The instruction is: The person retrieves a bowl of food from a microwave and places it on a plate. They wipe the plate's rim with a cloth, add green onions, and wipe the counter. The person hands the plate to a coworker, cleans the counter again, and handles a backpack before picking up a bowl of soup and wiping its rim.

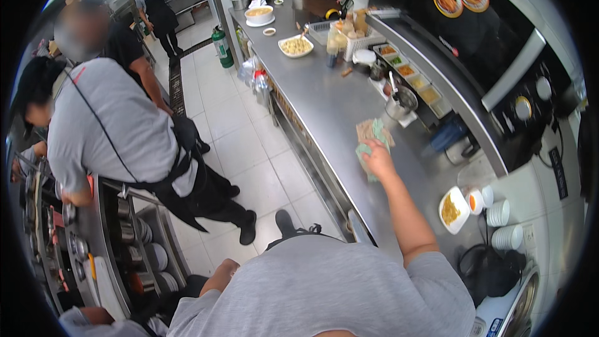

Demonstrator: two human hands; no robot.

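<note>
My right hand (378,159) presses down on a crumpled green and tan cloth (376,132) on the stainless steel counter (327,103). Its fingers are bent over the green part. Just beyond the cloth stands a metal pot (400,104) with a handled utensil in it, beside white paper. My left arm (220,277) is bent low at my side. Only a foreshortened bit of it shows, and what the left hand does cannot be made out. On the counter to the right of my forearm lies a white dish of yellowish food (451,211).
Bowls of noodles (295,47) and soup (259,12) stand farther along the counter. Condiment containers (405,70) line its right side; white cups (507,237) are stacked nearer. A co-worker (112,117) bends over the left station, with others nearby. A green extinguisher (222,47) stands beyond.
</note>
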